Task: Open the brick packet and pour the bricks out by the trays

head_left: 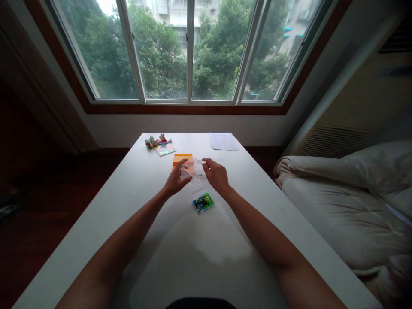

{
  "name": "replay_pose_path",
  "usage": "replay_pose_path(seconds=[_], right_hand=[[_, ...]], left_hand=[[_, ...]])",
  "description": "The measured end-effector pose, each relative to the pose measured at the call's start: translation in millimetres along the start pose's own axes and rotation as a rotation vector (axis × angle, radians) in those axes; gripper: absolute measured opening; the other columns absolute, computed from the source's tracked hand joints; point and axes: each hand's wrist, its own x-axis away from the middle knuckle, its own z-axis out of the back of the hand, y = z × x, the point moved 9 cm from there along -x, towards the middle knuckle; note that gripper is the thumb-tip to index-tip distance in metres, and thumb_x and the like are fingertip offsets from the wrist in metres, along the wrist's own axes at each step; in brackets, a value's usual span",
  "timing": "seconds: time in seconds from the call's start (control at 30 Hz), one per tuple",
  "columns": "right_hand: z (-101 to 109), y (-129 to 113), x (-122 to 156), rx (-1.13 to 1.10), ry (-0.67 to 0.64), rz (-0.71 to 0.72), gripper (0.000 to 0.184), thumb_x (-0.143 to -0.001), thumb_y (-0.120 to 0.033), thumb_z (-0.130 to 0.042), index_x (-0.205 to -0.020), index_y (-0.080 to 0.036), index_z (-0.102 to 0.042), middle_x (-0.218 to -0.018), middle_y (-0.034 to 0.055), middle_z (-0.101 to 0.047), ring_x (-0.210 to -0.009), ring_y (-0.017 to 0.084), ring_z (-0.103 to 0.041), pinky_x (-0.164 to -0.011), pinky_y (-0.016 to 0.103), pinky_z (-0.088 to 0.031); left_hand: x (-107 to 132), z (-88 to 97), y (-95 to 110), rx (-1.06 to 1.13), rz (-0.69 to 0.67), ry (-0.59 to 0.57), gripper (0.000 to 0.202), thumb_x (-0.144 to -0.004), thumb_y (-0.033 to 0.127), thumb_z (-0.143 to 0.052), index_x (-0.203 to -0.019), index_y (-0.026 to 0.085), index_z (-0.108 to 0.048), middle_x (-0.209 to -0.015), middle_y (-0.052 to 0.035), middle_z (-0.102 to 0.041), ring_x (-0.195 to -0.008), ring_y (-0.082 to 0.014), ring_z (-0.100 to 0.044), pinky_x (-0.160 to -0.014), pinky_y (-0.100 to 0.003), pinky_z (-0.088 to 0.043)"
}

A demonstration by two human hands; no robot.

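Left fingers [180,163] curve, parted, around a clear plastic bag [197,168], grip unclear; right fingers [209,162] pinch its other side, seemingly so film sits spread between. Orange packet [179,159] just beyond left fingers. Colourful block panel [203,202] flat on the fingers' near side, likely set there to leave fingers room. White table [128,184] underneath.
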Motion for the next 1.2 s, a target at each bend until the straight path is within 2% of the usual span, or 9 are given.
replay_pose_path(seconds=[0.17,0.27,0.43,0.5,0.63,0.8,0.93,1.07,1.2], right_hand=[[-3.2,9.3,1.0,-0.005,-0.041,0.003,0.031,-0.101,-0.041,-0.047,-0.098,-0.022,-0.071,-0.086,0.0049,-0.071,-0.073,0.018,-0.062,-0.071,0.028,-0.044],[-6.4,6.0,3.0,-0.093,-0.068,0.002,0.034,-0.102,-0.043,-0.044,-0.098,-0.023,-0.070,-0.085,0.0039,-0.071,-0.073,0.017,-0.062,-0.070,0.027,-0.045],[-7.3,-6.2,2.2,-0.305,-0.142,0.085,0.037,-0.100,-0.051,-0.048,-0.111,-0.022,-0.069,-0.107,0.0053,-0.071,-0.086,0.017,-0.065,-0.069,0.026,-0.050],[-6.6,-1.7,0.8,-0.304,-0.124,0.074,0.039,-0.099,-0.053,-0.049,-0.110,-0.022,-0.069,-0.107,0.0061,-0.071,-0.086,0.017,-0.065,-0.069,0.026,-0.050],[-12.6,20.7,0.3,-0.291,-0.107,-0.054,0.042,-0.100,-0.054,-0.044,-0.097,-0.021,-0.070,-0.086,0.0040,-0.071,-0.077,0.017,-0.064,-0.071,0.027,-0.051],[-23.0,35.2,3.2,-0.359,-0.140,-0.115,0.038,-0.096,-0.054,-0.051,-0.098,-0.022,-0.071,-0.083,0.0026,-0.071,-0.077,0.019,-0.066,-0.073,0.030,-0.052],[-28.8,49.8,1.3,-0.453,-0.124,-0.145,0.035,-0.093,-0.051,-0.056,-0.109,-0.023,-0.070,-0.098,0.0038,-0.073,-0.084,0.019,-0.068,-0.075,0.031,-0.054],[-29.6,80.1,1.0,-0.478,-0.057,-0.235,0.034,-0.093,-0.049,-0.053,-0.108,-0.023,-0.069,-0.097,0.0031,-0.073,-0.084,0.018,-0.068,-0.074,0.031,-0.055],[-32.1,95.7,5.4,-0.440,-0.075,-0.261,0.031,-0.093,-0.046,-0.054,-0.094,-0.021,-0.071,-0.085,0.0023,-0.072,-0.076,0.017,-0.068,-0.072,0.029,-0.054]], left_hand=[[-2.9,-9.0,3.2,0.169,-0.054,-0.129,0.082,-0.081,0.024,-0.068,-0.152,0.028,-0.028,-0.123,-0.0085,-0.059,-0.095,-0.0183,-0.065,-0.091,-0.038,-0.053],[-6.2,-5.6,-9.6,0.181,0.046,-0.064,0.079,-0.083,0.027,-0.069,-0.150,0.030,-0.028,-0.117,-0.0068,-0.059,-0.088,-0.0164,-0.065,-0.083,-0.035,-0.055],[-6.4,-3.6,-29.6,0.324,0.129,0.012,0.067,-0.084,0.036,-0.070,-0.138,0.027,-0.032,-0.116,-0.0061,-0.057,-0.086,-0.0142,-0.065,-0.076,-0.031,-0.056],[-4.7,-8.1,-25.9,0.371,0.090,-0.039,0.067,-0.082,0.036,-0.072,-0.134,0.028,-0.031,-0.118,-0.0065,-0.056,-0.090,-0.0150,-0.066,-0.078,-0.031,-0.056],[0.0,-15.8,-12.9,0.401,0.015,-0.149,0.069,-0.081,0.040,-0.075,-0.133,0.029,-0.031,-0.125,-0.0088,-0.054,-0.091,-0.0154,-0.067,-0.079,-0.032,-0.056],[0.1,-12.3,-12.9,0.343,-0.005,-0.147,0.059,-0.081,0.042,-0.074,-0.129,0.027,-0.043,-0.124,-0.0080,-0.055,-0.089,-0.0146,-0.066,-0.080,-0.032,-0.056],[-7.7,19.4,-46.5,0.254,0.121,0.054,0.057,-0.082,0.038,-0.069,-0.133,0.024,-0.046,-0.122,-0.0072,-0.058,-0.082,-0.0120,-0.062,-0.072,-0.026,-0.054],[-6.5,72.9,-108.2,0.227,0.322,0.330,0.057,-0.080,0.032,-0.066,-0.133,0.023,-0.048,-0.119,-0.0078,-0.057,-0.088,-0.0142,-0.064,-0.077,-0.030,-0.056],[4.8,106.9,-162.2,0.114,0.479,0.394,0.062,-0.077,0.027,-0.065,-0.136,0.022,-0.048,-0.124,-0.0110,-0.057,-0.089,-0.0160,-0.066,-0.077,-0.031,-0.056]])
